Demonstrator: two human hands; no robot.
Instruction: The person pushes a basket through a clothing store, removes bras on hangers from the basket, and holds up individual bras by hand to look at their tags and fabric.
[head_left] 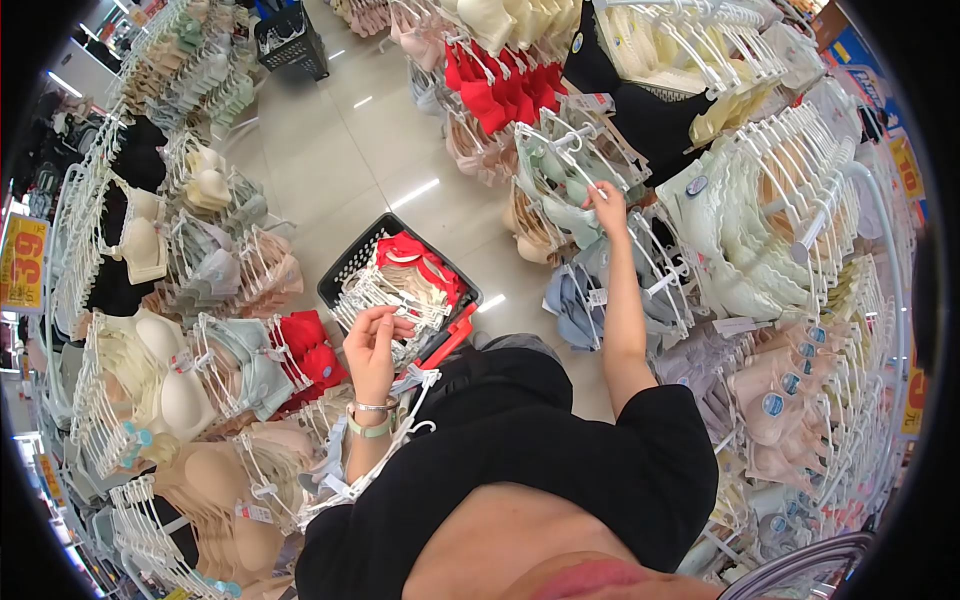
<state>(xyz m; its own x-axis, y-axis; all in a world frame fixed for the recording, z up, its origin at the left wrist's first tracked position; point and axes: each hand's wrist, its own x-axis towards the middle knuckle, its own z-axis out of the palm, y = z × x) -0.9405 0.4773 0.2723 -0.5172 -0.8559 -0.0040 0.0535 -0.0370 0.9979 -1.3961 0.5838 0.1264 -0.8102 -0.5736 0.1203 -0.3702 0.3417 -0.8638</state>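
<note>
My right hand (606, 207) reaches out to the rack on the right. Its fingers are closed on a white hanger (572, 150) at the row of pale green bras (545, 165). My left hand (376, 335) is held over the black shopping basket (340, 262), its fingers loosely bent and apart, with nothing visible in them. White hangers (404, 432) hang at my left forearm, below a bracelet and a pale green band. Inside the basket lie red bras (425, 262) and a heap of white hangers (385, 292). A red handle (447, 338) lies at its near side.
Racks full of bras stand on both sides, with red bras (500, 85) and blue-grey bras (575, 300) on the right and beige bras (225, 480) on the left. Another black basket (290, 42) stands farther up the tiled aisle (340, 130). A yellow price sign (22, 262) hangs at far left.
</note>
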